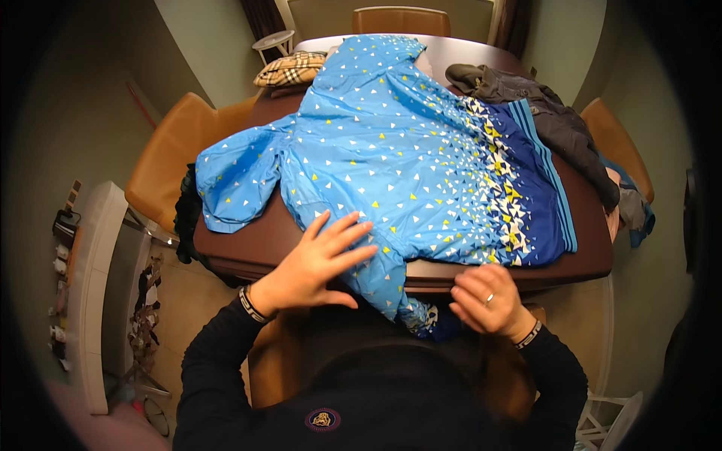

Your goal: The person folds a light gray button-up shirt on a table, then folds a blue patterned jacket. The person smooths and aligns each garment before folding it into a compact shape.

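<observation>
A light blue hooded jacket (361,146) printed with small white and yellow triangles lies spread on a dark brown table (242,248). Its dark blue lower band (541,225) ends in a striped hem on the right. One sleeve (237,175) is bunched to the left; the near sleeve (378,282) hangs over the table's front edge. Over the top of that near sleeve, my left hand (321,262) has its fingers spread and grips nothing. My right hand (489,299), wearing a ring, is loosely curled by the front edge, below the jacket's side. Its palm is hidden.
A plaid folded cloth item (290,70) rests at the back left. A dark grey garment (536,107) covers the right side. Tan chairs (175,158) surround the table, and more clothing (634,208) hangs at the right chair. A white stool (274,42) stands behind.
</observation>
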Demonstrator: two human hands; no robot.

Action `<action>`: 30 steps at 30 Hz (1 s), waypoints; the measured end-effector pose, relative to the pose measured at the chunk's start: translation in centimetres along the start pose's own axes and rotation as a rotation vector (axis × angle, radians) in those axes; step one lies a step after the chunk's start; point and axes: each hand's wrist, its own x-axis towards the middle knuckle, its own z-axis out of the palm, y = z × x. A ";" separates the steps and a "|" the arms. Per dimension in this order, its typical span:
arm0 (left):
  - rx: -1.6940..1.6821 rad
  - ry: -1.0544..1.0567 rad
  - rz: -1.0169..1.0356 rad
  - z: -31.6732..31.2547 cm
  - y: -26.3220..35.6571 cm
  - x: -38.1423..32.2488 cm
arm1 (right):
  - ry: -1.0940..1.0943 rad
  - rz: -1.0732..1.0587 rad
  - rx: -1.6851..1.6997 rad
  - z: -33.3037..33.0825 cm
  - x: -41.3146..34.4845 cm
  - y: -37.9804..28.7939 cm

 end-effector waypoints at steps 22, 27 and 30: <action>0.011 0.636 0.067 4.9 1.9 2.0 | 0.003 0.627 2.415 1.4 8.1 -6.4; -0.091 0.695 -0.009 5.4 0.6 2.6 | -0.407 0.135 1.653 0.9 8.7 -7.4; -0.025 0.872 0.044 4.5 1.2 2.3 | -0.255 0.078 1.437 0.4 8.7 -7.7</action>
